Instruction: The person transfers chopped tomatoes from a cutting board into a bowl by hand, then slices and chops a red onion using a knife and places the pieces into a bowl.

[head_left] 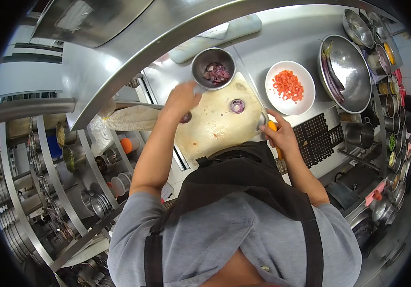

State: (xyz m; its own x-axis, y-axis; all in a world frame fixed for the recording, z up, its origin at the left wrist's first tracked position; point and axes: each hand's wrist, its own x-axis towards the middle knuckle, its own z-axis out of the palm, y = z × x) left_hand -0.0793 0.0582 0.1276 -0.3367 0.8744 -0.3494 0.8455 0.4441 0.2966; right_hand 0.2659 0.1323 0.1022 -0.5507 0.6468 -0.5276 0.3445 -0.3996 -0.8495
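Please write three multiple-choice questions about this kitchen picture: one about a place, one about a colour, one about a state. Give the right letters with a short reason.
1. Where does the cut half of purple onion lie?
A. on the pale cutting board
B. in the white bowl
C. in the large wok

2. What colour are the diced pieces in the round white bowl?
A. green
B. orange-red
C. purple

3. What does the right hand do?
A. it rests flat and empty
B. it holds a knife with an orange handle
C. it lifts a pot

Answers:
1 A, the onion half sits alone on the board below the small steel bowl of chopped onion.
2 B, the dice show orange-red against the white.
3 B, the fingers close around the orange handle; the left hand reaches near the steel bowl.
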